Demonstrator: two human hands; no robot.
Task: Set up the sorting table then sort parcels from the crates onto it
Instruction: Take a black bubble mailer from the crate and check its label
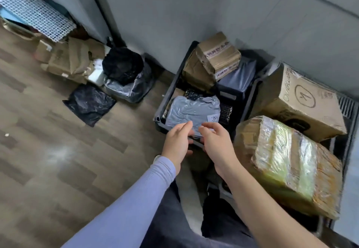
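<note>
Crates: two dark plastic crates, side by side against the grey wall; left crate [165, 100], right crate [349, 131].
Parcels in left crate: one grey poly mailer [191, 111] at the near end, two brown cartons stacked at the far end, the upper one [218, 55] tilted, and one dark grey bag parcel [237, 80] beside them.
Parcels in right crate: two, a large brown carton [299, 102] with a circled mark, and a tape-wrapped box [287, 162] with green showing under the film, nearer the person.
Mailer's lie: flat on other goods, long axis running left-right across the crate, small white label at its right near corner.
Left hand [177, 142]: over the mailer's near edge, fingers loosely curled; whether it grasps anything I cannot tell.
Right hand [215, 140]: just beside the left, fingers bent above the same edge; grasp likewise unclear.
Surroundings: black rubbish bags [122, 67], flattened cardboard [71, 59] and a white mesh panel [37, 12] on the wood-pattern floor, well left of the crates.
</note>
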